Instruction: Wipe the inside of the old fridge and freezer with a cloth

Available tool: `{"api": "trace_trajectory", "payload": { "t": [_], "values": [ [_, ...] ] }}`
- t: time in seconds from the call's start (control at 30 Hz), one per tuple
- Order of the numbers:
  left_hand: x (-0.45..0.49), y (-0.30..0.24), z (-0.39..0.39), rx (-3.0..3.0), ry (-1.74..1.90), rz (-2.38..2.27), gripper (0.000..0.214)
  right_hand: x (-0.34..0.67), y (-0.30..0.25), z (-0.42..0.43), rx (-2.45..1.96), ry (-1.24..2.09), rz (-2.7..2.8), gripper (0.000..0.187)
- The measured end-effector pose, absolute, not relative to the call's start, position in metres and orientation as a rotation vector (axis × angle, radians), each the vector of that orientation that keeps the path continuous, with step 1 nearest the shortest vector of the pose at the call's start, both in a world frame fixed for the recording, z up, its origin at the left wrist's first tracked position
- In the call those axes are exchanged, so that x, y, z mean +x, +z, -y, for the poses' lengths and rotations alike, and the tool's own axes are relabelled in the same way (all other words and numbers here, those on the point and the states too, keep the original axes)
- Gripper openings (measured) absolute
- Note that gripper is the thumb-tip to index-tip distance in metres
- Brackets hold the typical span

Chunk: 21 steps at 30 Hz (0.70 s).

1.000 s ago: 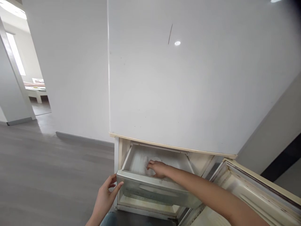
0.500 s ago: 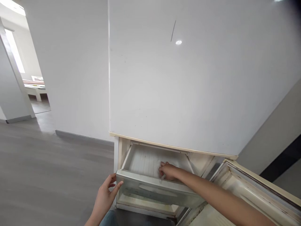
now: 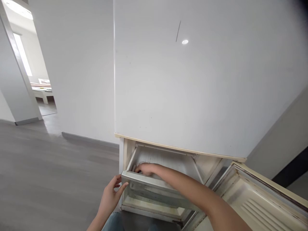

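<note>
Steadiness begins at the drawer's [image 3: 154, 189] left front corner, where the person's left hand [image 3: 112, 192] sets a thumb on the front face and bends its fingers round the edge, a light, part-closed hold. From where I stand, that hold ought to be firm but gentle, bracing the front without pulling the drawer askew. The right hand [image 3: 147, 168] is inside, just behind the drawer's front rim toward its left end, fingers curled down. Whether it has hold of anything I can't tell; the rim and its own fingers hide too much. It would work best low and light against the drawer's floor, with the forearm lifted clear of the rim. Right of the drawer, an open door [image 3: 255, 205] stands swung aside.

As for looks, the drawer sits partly out of its cream-walled compartment [image 3: 209, 166]. Its left side is a pale strip, its floor whitish and faintly streaked; the front is cloudy and see-through, partly covered by the forearm toward its right end.
</note>
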<state>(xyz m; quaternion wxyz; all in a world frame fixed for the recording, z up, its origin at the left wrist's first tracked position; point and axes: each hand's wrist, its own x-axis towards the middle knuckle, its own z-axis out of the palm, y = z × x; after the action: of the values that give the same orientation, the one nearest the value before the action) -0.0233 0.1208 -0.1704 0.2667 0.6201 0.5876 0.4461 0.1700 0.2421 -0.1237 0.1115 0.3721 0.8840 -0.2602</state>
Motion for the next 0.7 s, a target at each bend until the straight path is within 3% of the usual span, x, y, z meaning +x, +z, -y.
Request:
{"api": "trace_trajectory", "payload": {
  "t": [0.33,0.47,0.63,0.7],
  "values": [
    [-0.024,-0.171,-0.121,1.685,1.247,-1.596,0.036,0.318,-0.118,-0.2,1.421,-1.045,-2.134,0.039],
    [-0.024,-0.17,-0.122,1.694,1.263,-1.595,0.037,0.367,-0.085,-0.192,1.676,-1.029,-2.03,0.038],
    [-0.024,-0.168,-0.121,1.698,1.235,-1.596,0.035,0.385,-0.033,-0.19,2.006,-1.402,-2.117,0.037],
    [-0.024,-0.168,-0.121,1.699,1.246,-1.585,0.035,0.38,-0.033,-0.184,1.99,-1.371,-2.014,0.032]
  ]
}}
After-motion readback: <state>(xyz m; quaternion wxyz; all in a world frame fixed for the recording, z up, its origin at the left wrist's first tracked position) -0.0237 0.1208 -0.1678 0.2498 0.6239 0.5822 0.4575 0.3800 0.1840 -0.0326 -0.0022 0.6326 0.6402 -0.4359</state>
